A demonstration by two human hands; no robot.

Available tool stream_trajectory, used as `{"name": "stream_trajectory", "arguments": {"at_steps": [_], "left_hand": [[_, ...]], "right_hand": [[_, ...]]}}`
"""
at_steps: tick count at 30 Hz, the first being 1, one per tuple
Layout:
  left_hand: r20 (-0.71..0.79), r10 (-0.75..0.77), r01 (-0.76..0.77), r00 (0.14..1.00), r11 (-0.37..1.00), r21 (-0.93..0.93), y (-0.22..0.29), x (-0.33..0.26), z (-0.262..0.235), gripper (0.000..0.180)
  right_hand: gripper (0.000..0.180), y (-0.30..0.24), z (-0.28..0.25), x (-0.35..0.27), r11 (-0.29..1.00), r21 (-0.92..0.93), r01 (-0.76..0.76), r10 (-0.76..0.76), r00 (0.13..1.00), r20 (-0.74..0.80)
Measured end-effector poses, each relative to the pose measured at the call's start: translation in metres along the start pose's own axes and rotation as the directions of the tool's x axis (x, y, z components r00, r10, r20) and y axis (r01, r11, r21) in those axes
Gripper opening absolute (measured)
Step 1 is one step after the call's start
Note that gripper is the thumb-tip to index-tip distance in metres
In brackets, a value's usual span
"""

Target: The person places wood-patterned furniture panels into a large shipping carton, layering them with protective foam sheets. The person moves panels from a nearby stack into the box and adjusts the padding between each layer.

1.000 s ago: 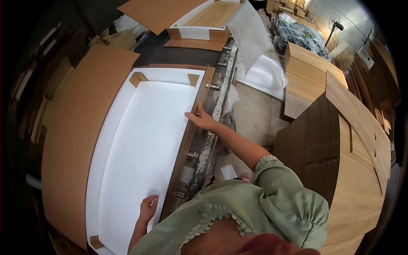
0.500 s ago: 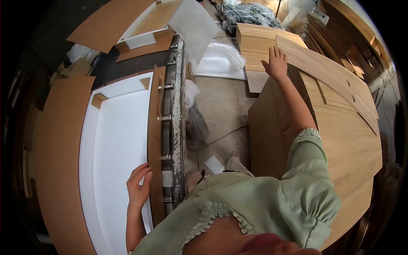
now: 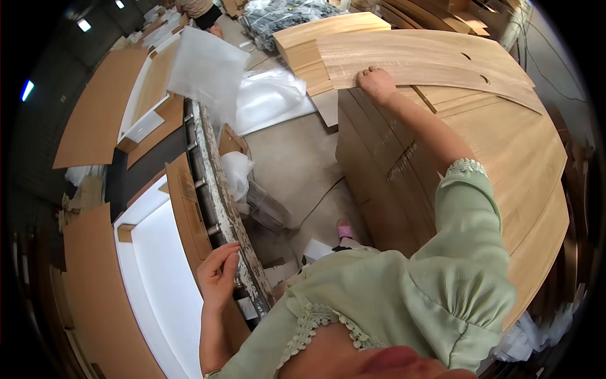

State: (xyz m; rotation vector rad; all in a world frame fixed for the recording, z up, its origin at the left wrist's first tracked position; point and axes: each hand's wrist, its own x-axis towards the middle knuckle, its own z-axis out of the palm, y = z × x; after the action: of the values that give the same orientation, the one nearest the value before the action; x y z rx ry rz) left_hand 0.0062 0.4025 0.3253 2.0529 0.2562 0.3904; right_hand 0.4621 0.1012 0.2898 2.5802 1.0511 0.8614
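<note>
My right hand (image 3: pixel 377 84) is closed on the near edge of a thin wood-grain panel (image 3: pixel 416 60), its fingers curled over the edge. The panel has two dark curved cut-outs toward its right end and lies on a large stack of wooden boards (image 3: pixel 505 145). My left hand (image 3: pixel 218 275) hovers over the side flap of an open cardboard box, fingers loosely bent, thumb apart, nothing visible in it. Inside the box sits a white tray-like furniture piece (image 3: pixel 167 252) with cardboard corner blocks (image 3: pixel 126 233).
A roller conveyor with a worn metal rail (image 3: pixel 227 215) runs along the left. Beyond it lies another open box (image 3: pixel 101 104) with a wooden piece. White foam sheets (image 3: pixel 268 101), a plastic-lined bin (image 3: pixel 268 205) and a cable are on the floor. Another person (image 3: pixel 202 11) is far off.
The view has turned rightward. My right hand has gone from outstretched fingers beside the panel to gripping its edge. The panel's left end now lies farther left over the stack.
</note>
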Motion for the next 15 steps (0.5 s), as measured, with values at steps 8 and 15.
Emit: {"name": "stream_trajectory", "arguments": {"at_steps": [8, 15], "left_hand": [[0.622, -0.145, 0.621, 0.769, 0.395, -0.677, -0.009, 0.108, 0.115, 0.081], [0.671, -0.077, 0.660, 0.737, 0.299, -0.690, 0.002, 0.076, 0.158, 0.050]], "right_hand": [[0.022, -0.080, -0.152, -0.100, 0.908, 0.236, 0.345, -0.300, 0.932, -0.205], [0.046, 0.016, -0.190, -0.153, 0.843, 0.491, -0.222, 0.193, 0.975, 0.110]]}}
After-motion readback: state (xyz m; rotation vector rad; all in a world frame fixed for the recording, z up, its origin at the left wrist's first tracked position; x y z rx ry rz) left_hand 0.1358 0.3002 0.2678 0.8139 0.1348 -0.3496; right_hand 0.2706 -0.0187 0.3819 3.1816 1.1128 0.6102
